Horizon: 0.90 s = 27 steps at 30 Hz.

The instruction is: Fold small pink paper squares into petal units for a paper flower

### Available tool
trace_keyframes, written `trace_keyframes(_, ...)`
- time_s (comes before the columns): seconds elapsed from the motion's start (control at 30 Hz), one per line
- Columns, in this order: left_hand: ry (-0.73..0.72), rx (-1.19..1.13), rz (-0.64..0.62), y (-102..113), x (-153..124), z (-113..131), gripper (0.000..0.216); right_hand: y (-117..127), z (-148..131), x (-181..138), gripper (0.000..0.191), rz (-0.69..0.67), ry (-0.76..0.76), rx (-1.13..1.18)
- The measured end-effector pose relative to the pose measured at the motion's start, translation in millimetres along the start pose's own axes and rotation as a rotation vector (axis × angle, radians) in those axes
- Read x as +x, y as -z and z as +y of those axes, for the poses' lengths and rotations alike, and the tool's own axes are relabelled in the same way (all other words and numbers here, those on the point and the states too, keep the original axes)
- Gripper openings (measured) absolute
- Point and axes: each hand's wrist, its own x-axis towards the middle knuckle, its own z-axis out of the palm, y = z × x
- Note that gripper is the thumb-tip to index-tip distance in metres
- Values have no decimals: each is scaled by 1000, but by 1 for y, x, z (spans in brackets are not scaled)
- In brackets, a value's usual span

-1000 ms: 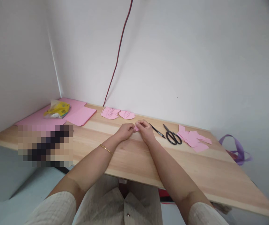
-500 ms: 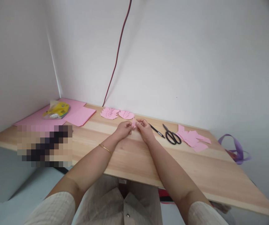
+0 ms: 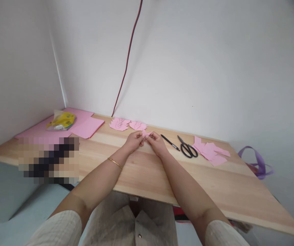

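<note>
My left hand (image 3: 134, 141) and my right hand (image 3: 156, 142) meet over the middle of the wooden table (image 3: 147, 171). Both pinch a small folded pink paper piece (image 3: 145, 133) between their fingertips, held just above the wood. A gold bangle (image 3: 115, 162) sits on my left wrist. Just behind the hands lie several folded pink paper shapes (image 3: 128, 124). A black pen (image 3: 170, 142) lies right of my right hand.
Black scissors (image 3: 187, 148) lie beside the pen, with a heap of pink paper squares (image 3: 211, 150) further right. Pink sheets (image 3: 85, 126) and a yellow packet (image 3: 61, 121) fill the left corner. A purple ribbon (image 3: 258, 162) hangs off the right end. A red cable (image 3: 126, 65) runs down the wall.
Both hands have shifted slightly left and away, lifting the pink piece a little. The paper now sticks up between the fingertips. The table's other things have stayed put.
</note>
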Motion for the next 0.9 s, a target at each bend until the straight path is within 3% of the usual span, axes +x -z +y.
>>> trace_keyframes(0.27,28,-87,-32,0,2,-2,20,1,1,1,25,31,4,-20)
trace_keyframes(0.6,14,-191,43,-2,4,-4,17,-4,8,2,34,-28,-68,193)
trace_keyframes(0.9,13,-201,83,-1,6,-8,15,-4,7,1,25,-90,-16,178)
